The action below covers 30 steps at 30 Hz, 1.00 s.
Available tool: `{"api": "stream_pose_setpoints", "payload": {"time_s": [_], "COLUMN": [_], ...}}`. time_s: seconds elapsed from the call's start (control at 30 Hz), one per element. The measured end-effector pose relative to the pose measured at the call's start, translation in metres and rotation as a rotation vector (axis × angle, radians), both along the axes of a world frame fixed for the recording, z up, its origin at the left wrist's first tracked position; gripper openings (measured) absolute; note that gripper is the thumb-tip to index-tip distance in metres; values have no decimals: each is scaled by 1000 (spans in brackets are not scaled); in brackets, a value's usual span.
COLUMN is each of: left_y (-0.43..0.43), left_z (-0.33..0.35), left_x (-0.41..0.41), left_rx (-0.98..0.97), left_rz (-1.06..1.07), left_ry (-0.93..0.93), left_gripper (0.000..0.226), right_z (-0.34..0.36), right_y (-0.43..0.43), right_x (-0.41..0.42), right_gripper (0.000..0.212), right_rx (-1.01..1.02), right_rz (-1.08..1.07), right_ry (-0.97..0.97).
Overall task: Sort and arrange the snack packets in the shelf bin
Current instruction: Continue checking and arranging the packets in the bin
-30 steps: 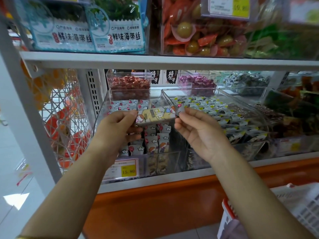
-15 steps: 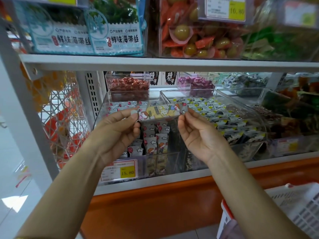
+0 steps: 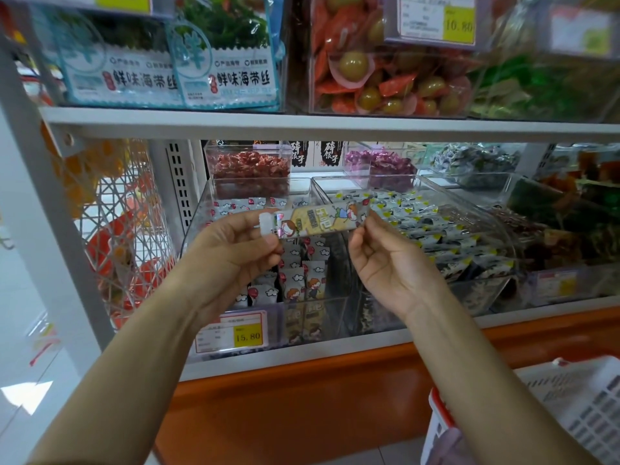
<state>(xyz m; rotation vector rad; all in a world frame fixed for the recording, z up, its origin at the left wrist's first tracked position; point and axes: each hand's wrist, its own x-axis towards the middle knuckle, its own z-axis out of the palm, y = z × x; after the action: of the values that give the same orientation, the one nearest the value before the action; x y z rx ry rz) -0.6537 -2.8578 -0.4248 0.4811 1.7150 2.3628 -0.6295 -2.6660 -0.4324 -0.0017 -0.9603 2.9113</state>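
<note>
A long yellow snack packet (image 3: pixel 318 219) with cartoon figures is stretched flat between both hands, level in front of the shelf. My left hand (image 3: pixel 235 253) pinches its left end, and my right hand (image 3: pixel 382 260) pinches its right end. Behind and below it stands a clear shelf bin (image 3: pixel 201 209) holding several matching packets (image 3: pixel 303 283) upright in rows. The neighbouring clear bin (image 3: pixel 469 209) to the right holds many white, black and yellow packets (image 3: pixel 436 229).
An upper shelf edge (image 3: pixel 302 125) runs just above the bins, loaded with seaweed bags (image 3: pixel 167 62) and orange-wrapped snacks. A price tag (image 3: pixel 235 332) hangs on the bin front. A wire basket (image 3: pixel 124 229) hangs at left; a white shopping basket (image 3: pixel 570 411) sits low right.
Both hands have lifted the packet slightly and pulled it flatter between them. The view has shifted a little closer to the shelf.
</note>
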Motion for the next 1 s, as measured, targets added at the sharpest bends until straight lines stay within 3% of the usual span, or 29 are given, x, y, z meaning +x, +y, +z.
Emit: {"api": "stream_pose_setpoints", "payload": {"time_s": [0.23, 0.37, 0.63, 0.73, 1.0], "left_y": [-3, -4, -2, -3, -4], "left_z": [-1, -2, -5, -5, -5], "left_x": [0, -1, -3, -5, -7], "left_rx": [-70, 19, 32, 67, 153], "left_rz": [30, 13, 54, 42, 16], "left_ry": [-12, -88, -141, -165, -257], "left_gripper": [14, 25, 17, 13, 2], "right_z": [0, 0, 5, 7, 4], "right_y": [1, 0, -2, -3, -1], "right_x": [2, 3, 7, 9, 5], "right_gripper": [6, 6, 12, 6, 17], "right_rx": [358, 469, 55, 46, -43], "right_rz": [-143, -207, 149, 202, 241], "right_ry": [115, 113, -9, 11, 15]}}
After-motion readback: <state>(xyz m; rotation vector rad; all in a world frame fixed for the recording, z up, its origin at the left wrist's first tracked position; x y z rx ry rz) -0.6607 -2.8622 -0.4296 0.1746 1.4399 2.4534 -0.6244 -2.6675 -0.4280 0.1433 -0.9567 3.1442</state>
